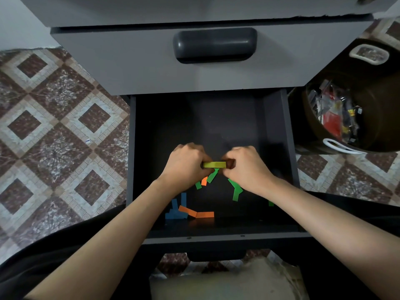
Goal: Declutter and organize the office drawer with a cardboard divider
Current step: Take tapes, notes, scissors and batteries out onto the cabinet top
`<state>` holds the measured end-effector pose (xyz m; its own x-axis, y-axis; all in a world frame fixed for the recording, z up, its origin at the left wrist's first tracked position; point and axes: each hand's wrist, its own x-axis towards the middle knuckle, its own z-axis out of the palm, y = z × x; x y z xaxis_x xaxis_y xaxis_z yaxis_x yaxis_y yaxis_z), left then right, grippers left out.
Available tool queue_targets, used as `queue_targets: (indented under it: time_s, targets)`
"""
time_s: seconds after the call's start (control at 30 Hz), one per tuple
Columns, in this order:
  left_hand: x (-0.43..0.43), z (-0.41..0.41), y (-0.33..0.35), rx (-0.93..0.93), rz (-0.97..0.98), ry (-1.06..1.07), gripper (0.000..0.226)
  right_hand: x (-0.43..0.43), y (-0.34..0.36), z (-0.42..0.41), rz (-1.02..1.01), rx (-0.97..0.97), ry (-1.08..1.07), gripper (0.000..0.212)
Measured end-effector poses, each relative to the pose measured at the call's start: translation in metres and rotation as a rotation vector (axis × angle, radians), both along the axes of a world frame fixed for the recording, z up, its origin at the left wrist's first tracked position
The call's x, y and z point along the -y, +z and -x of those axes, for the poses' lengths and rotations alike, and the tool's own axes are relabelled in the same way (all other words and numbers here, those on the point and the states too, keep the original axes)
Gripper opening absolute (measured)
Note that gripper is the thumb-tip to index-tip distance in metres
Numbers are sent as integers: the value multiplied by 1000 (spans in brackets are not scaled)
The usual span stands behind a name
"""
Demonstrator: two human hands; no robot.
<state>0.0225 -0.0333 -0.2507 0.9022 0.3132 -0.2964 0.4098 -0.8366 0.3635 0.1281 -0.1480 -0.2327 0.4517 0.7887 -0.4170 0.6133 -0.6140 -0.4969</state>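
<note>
Left hand [186,163], right hand [246,166] pinch yellow strip [214,164] above loose strips [204,214]; basket [383,118] right.

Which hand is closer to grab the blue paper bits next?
Left hand, probably: the blue strips lie on its side of the drawer, farther from the right hand. Both pinch the yellow stack.

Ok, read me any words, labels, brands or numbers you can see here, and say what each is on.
No text is readable.
Packets in the basket: print too blurred.
White scrap on the floor: blue mark, too small.
Paper strips in the drawer, and the yellow-green stack: no print shows.
</note>
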Motion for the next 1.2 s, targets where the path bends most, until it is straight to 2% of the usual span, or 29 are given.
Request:
queue_targets:
  time_s: [0.07,0.17,0.3,0.47,0.63,0.93,1.2]
  targets:
    - [-2,0,-1,-19,0,29,27,1,-1,-2,68,43,-3,38]
    - [-2,0,-2,-54,7,52,29,3,-2,-3,158,121,56,27]
    - [3,-3,0,-40,1,43,29,3,1,2,147,133,122,18]
    - [4,-4,0,-62,2,45,29,2,1,1,117,143,118,21]
    - [3,-4,0,-79,18,45,28,1,4,3,-6,79,72,31]
    - [2,-6,7,-66,52,49,25,3,1,4,-154,8,64,15]
    - [-2,0,37,-94,8,33,28,-3,11,3,-277,62,143,12]
